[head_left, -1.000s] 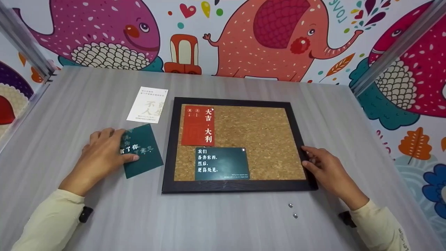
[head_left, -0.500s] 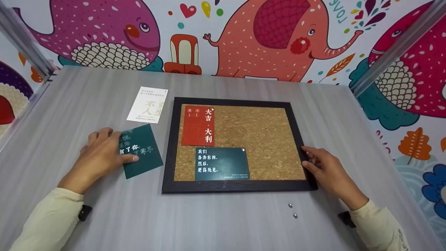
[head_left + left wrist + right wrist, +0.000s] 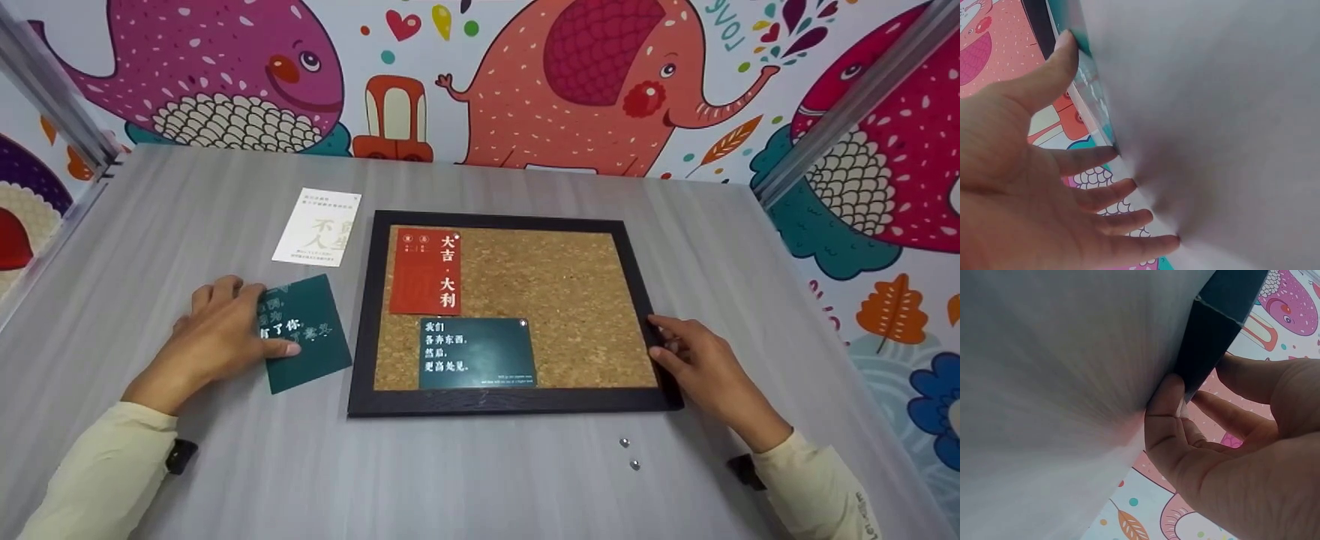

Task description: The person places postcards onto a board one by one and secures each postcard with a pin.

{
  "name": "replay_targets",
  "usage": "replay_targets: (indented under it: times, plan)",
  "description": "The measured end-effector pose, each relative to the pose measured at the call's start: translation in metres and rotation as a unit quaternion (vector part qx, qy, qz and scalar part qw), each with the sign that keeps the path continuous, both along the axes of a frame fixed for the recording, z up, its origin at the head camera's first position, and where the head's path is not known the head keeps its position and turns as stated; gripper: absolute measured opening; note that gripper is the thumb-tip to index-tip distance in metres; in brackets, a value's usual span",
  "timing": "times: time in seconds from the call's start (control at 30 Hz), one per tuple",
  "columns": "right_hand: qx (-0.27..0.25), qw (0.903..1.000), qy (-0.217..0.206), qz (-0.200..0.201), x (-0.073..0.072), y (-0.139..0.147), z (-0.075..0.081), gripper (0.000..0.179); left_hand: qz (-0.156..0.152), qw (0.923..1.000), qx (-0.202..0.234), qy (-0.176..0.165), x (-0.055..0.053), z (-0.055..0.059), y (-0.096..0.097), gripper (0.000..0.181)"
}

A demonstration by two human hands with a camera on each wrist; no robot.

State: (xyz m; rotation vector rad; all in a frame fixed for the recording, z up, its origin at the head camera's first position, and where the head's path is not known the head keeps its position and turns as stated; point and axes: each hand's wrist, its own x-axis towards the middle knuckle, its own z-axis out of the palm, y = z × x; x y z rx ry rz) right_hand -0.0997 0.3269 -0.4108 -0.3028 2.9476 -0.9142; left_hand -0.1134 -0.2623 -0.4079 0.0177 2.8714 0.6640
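Observation:
In the head view my left hand [image 3: 217,330] lies at the left edge of a dark green card [image 3: 307,367] with white writing, thumb on its face. The left wrist view shows the fingers [image 3: 1123,194] spread, tips against the table. My right hand [image 3: 709,367] holds the right side of a black-framed cork board [image 3: 585,300], thumb and index finger at the frame edge; in the right wrist view the other fingers [image 3: 1168,422] bend beside the frame corner. Pinned on the cork are a red card [image 3: 424,281] and a second green card [image 3: 487,371].
Behind the loose green card lies a white card [image 3: 319,232]. Two small shiny pins [image 3: 625,442] sit on the grey table [image 3: 450,480] in front of the board. A wall [image 3: 405,60] with cartoon animals stands at the back, with metal posts [image 3: 840,112] at the corners.
The loose green card has shifted slightly toward the near side under my left hand, which moved little. The right hand and the board stay where they were.

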Motion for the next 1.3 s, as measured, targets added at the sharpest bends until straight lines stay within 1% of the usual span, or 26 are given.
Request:
replay_targets:
  times: [0.17, 0.5, 0.57, 0.67, 0.83, 0.93, 1.03, 1.17, 1.23, 1.3]
  plan:
    - [0.0, 1.0, 0.004, 0.005, 0.0, -0.001, -0.001, 0.047, 0.003, 1.0, 0.002, 0.002, 0.0, 0.0, 0.0, 0.104]
    - [0.001, 1.0, -0.004, 0.002, -0.001, -0.001, 0.0, 0.048, -0.006, 0.9999, 0.002, -0.011, -0.001, 0.002, -0.003, 0.12]
    - [0.0, 1.0, -0.004, 0.001, -0.001, -0.001, 0.0, 0.048, -0.003, 1.0, 0.003, -0.009, -0.001, 0.002, -0.003, 0.118]
    - [0.001, 1.0, -0.001, 0.004, -0.001, -0.001, 0.0, 0.048, 0.005, 1.0, 0.0, -0.001, 0.001, 0.003, -0.001, 0.111]
    - [0.003, 1.0, 0.001, 0.002, -0.002, -0.001, -0.001, 0.048, 0.016, 0.9997, -0.008, 0.016, 0.004, 0.004, 0.004, 0.097]
    - [0.004, 1.0, -0.001, 0.001, -0.001, -0.001, -0.001, 0.048, 0.018, 0.9993, 0.001, 0.034, 0.005, 0.002, 0.007, 0.091]
    - [0.003, 1.0, -0.003, 0.002, -0.001, -0.001, -0.001, 0.048, 0.019, 0.9976, 0.02, 0.063, 0.006, 0.0, 0.009, 0.093]
    - [0.002, 1.0, -0.005, 0.001, -0.001, 0.0, 0.0, 0.048, 0.023, 0.9931, 0.051, 0.104, 0.008, -0.003, 0.013, 0.101]
    - [0.002, 1.0, -0.005, -0.001, -0.001, 0.0, 0.0, 0.048, 0.027, 0.9909, 0.06, 0.117, 0.009, -0.004, 0.015, 0.102]
    - [0.003, 1.0, 0.0, 0.0, -0.001, 0.0, 0.0, 0.048, 0.034, 0.9895, 0.068, 0.123, 0.01, -0.004, 0.016, 0.103]
